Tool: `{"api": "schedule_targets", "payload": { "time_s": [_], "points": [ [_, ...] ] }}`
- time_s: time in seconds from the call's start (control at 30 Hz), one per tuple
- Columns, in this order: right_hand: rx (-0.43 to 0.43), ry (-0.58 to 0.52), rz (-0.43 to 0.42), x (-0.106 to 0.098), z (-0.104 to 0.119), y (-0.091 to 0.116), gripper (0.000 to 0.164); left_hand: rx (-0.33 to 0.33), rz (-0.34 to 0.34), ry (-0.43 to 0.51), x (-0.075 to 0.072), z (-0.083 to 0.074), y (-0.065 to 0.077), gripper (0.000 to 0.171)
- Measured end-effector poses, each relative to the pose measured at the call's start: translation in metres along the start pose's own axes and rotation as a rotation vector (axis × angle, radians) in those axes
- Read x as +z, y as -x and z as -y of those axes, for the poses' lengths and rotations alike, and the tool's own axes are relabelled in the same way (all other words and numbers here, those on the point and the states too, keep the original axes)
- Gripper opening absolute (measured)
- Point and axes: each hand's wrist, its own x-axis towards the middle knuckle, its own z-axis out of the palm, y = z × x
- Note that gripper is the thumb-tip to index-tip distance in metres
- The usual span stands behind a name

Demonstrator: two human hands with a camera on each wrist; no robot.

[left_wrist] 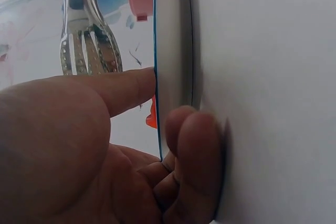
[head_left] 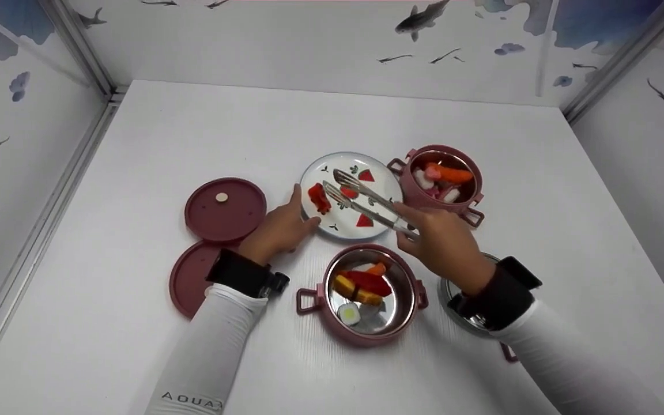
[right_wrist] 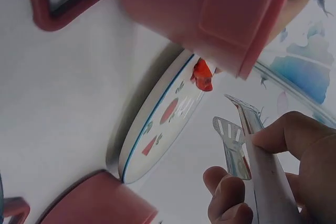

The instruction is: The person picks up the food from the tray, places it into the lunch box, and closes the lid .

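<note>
Head cam looked forward and down from furthest out, with most of the table [head_left: 211,138] and the plate [head_left: 345,217] near centre. Left wrist cam sat super low, right behind the left hand [left_wrist: 89,140], rolled so the table stood at 3 o'clock, facing the plate edge-on. Right wrist cam was close too, tilted, table at 9, tongs [right_wrist: 270,182] at 4. All three caught plate and tongs.

plate [head_left: 340,222]: 1 food piece [head_left: 319,199] on left part, tongs [head_left: 369,214] above. 2 lids [head_left: 225,222]: left of plate, 1 behind the other. rear pot [head_left: 415,195]: right of plate, food [head_left: 450,174] inside. front pot [head_left: 366,340]: before plate, more food [head_left: 369,282] inside.
</note>
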Motion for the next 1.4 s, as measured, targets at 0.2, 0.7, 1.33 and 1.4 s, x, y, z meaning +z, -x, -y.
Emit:
{"api": "schedule_targets", "payload": {
  "time_s": [0.2, 0.7, 1.33, 1.4],
  "points": [
    [0.029, -0.019, 0.104, 0.009, 0.007, -0.009, 0.046, 0.017, -0.011, -0.012, 0.002, 0.0, 0.001, 0.092],
    [0.072, -0.066, 0.187, 0.014, 0.006, -0.013, 0.045, 0.031, -0.004, -0.017, 0.001, 0.001, 0.0, 0.091],
    [-0.034, -0.021, -0.101, -0.011, -0.018, 0.033, 0.046, 0.015, -0.017, -0.036, 0.002, 0.0, -0.001, 0.093],
    [-0.026, -0.015, -0.134, -0.019, -0.025, 0.041, 0.046, 0.013, -0.018, -0.039, 0.002, 0.0, -0.001, 0.093]
  ]
}}
